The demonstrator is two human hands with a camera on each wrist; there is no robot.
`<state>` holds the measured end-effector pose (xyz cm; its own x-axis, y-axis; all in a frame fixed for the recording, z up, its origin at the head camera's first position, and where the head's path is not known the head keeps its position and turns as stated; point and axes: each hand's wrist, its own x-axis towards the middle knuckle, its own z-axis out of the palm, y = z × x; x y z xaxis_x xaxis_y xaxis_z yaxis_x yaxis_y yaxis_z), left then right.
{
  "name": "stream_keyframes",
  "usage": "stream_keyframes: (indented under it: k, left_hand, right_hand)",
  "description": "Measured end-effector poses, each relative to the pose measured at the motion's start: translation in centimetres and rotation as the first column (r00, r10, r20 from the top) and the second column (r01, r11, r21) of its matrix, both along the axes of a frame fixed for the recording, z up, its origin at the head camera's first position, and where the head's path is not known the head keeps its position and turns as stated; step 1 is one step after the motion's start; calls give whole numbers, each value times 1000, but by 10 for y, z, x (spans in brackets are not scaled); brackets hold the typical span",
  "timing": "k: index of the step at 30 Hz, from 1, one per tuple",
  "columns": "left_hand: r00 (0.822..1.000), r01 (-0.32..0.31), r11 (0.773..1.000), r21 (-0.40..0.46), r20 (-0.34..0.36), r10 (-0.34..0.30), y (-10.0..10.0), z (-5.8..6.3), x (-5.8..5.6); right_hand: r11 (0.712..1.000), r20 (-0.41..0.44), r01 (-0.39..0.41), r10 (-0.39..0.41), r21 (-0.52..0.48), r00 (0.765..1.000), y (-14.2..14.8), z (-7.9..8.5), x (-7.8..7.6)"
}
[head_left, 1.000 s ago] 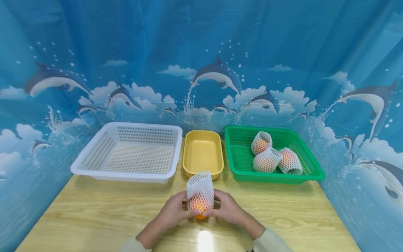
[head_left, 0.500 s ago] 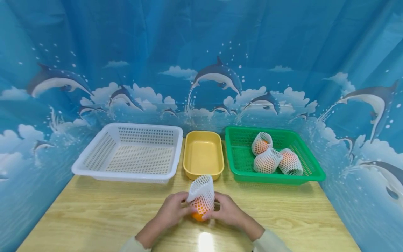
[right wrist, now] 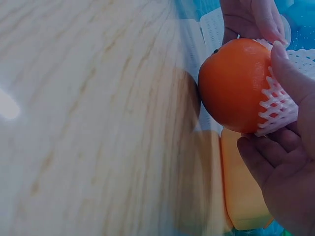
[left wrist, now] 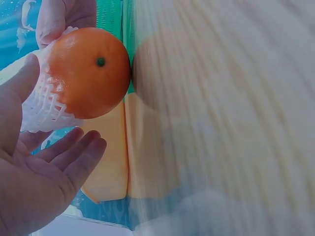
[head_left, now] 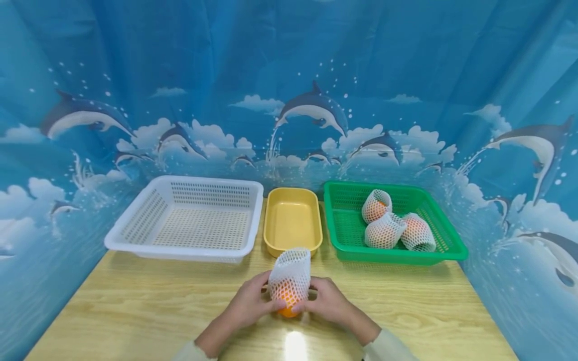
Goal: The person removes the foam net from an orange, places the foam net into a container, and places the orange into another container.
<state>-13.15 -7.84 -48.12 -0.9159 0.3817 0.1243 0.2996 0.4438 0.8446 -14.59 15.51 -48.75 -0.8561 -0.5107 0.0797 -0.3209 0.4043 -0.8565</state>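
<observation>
Wood tabletop [head_left: 135, 311] below my fingers [left wrist: 84, 164]; left hand [head_left: 247, 302], right hand [head_left: 331, 301] clamped on foam net [head_left: 294, 265] partly around orange [left wrist: 96, 76]. Likely firm, slick; I'd grip soft net under thumbs [right wrist: 291, 73].

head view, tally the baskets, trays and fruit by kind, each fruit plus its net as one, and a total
Baskets: 2, the white basket and the green basket
Trays: 1, the yellow tray
Fruit: 4, the held fruit between left hand and right hand, plus three netted fruit in the green basket
Total: 7
</observation>
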Motion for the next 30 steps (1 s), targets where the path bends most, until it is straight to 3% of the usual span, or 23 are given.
stream_keyframes:
  k: [7, 15, 24, 30]
  left_hand:
    - [999, 31, 999, 9, 33, -31, 0, -4, -1]
    - [999, 44, 999, 14, 18, -45, 2, -3, -2]
    - [999, 50, 998, -23, 12, -49, 1, -3, -2]
    - [1000, 11, 998, -56, -17, -12, 0, 1, -1]
  right_hand:
    - [1000, -67, 2, -3, -18, 998, 2, 1, -1]
    - [996, -143, -4, -9, -95, 990, 3, -1, -3]
    - [999, -89, 7, -10, -35, 996, 2, 1, -1]
    - [1000, -17, -25, 24, -12, 1000, 0, -3, 0]
